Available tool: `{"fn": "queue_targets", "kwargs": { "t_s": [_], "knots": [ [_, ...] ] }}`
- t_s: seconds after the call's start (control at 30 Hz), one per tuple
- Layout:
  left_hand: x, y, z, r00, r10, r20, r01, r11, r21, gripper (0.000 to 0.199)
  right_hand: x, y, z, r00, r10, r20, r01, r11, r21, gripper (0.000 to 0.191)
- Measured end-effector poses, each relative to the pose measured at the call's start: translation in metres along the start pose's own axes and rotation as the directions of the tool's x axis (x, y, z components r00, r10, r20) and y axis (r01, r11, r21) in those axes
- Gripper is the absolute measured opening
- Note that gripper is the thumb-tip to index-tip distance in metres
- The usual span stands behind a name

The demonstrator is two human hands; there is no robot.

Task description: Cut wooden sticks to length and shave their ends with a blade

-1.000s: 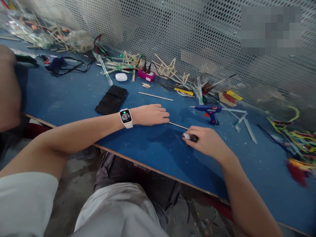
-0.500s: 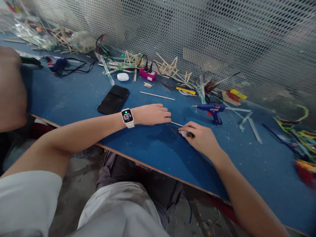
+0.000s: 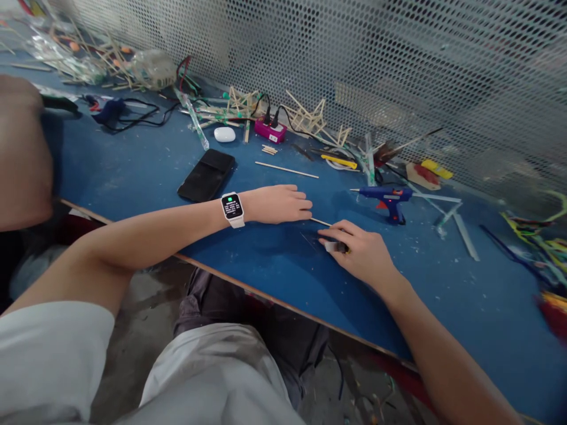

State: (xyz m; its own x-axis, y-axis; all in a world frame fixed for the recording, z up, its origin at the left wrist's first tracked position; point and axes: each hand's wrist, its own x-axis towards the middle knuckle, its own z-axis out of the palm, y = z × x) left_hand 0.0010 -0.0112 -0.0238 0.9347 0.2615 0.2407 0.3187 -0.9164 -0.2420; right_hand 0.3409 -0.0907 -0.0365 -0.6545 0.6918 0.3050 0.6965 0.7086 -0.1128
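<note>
My left hand (image 3: 277, 204), with a smartwatch (image 3: 233, 208) on its wrist, lies palm down with its fingers closed on a thin wooden stick (image 3: 320, 222). Part of the stick shows between my two hands; the rest is hidden beneath them. Closed around a small pale-and-dark tool (image 3: 335, 247), my right hand (image 3: 361, 251) rests at the stick's right end. The fingers partly cover the tool, so its kind is unclear. Farther back, another thin stick (image 3: 287, 169) lies loose on the blue table (image 3: 266, 260).
A black phone case (image 3: 206, 176) and a white earbud case (image 3: 224, 134) lie behind my left arm. A blue glue gun (image 3: 388, 199) stands right of my hands. Behind are a purple power strip (image 3: 270, 131), a yellow cutter (image 3: 339, 161) and stick structures. Another person's arm (image 3: 24, 153) is at left.
My right hand has tilted the small tool slightly and shifted it nearer the front edge. My left hand stays on the stick. The whole view has moved a little.
</note>
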Motion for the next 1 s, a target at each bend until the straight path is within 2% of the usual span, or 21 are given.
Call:
{"fn": "queue_targets", "kwargs": {
  "t_s": [0.13, 0.27, 0.43, 0.63, 0.7, 1.0],
  "knots": [
    [0.0, 0.0, 0.0, 1.0, 0.014, -0.001, -0.014, 1.0, 0.024, 0.025, -0.002, 0.001, -0.006, 0.998, 0.059, -0.032, -0.06, 0.998, -0.011, 0.038],
    [0.001, 0.001, 0.0, 1.0, 0.011, -0.005, -0.011, 1.0, 0.02, 0.024, -0.003, 0.006, -0.006, 0.995, 0.095, 0.0, -0.095, 0.995, 0.0, 0.054],
    [0.001, 0.001, -0.001, 1.0, 0.006, 0.015, -0.006, 1.0, 0.006, 0.028, -0.002, 0.013, -0.002, 0.992, 0.113, 0.057, -0.115, 0.993, 0.022, 0.042],
    [0.003, 0.003, -0.002, 0.998, -0.048, 0.03, 0.047, 0.999, 0.012, 0.067, -0.002, 0.014, -0.002, 0.99, 0.122, 0.068, -0.124, 0.992, 0.03, 0.04],
    [0.003, 0.004, -0.002, 0.997, -0.078, 0.021, 0.078, 0.997, 0.025, 0.071, -0.002, 0.015, -0.002, 0.99, 0.121, 0.072, -0.123, 0.992, 0.033, 0.039],
    [0.002, 0.001, -0.002, 0.995, -0.095, -0.007, 0.095, 0.995, -0.009, 0.058, -0.002, 0.014, -0.005, 0.988, 0.129, 0.091, -0.133, 0.99, 0.04, 0.043]
  ]
}}
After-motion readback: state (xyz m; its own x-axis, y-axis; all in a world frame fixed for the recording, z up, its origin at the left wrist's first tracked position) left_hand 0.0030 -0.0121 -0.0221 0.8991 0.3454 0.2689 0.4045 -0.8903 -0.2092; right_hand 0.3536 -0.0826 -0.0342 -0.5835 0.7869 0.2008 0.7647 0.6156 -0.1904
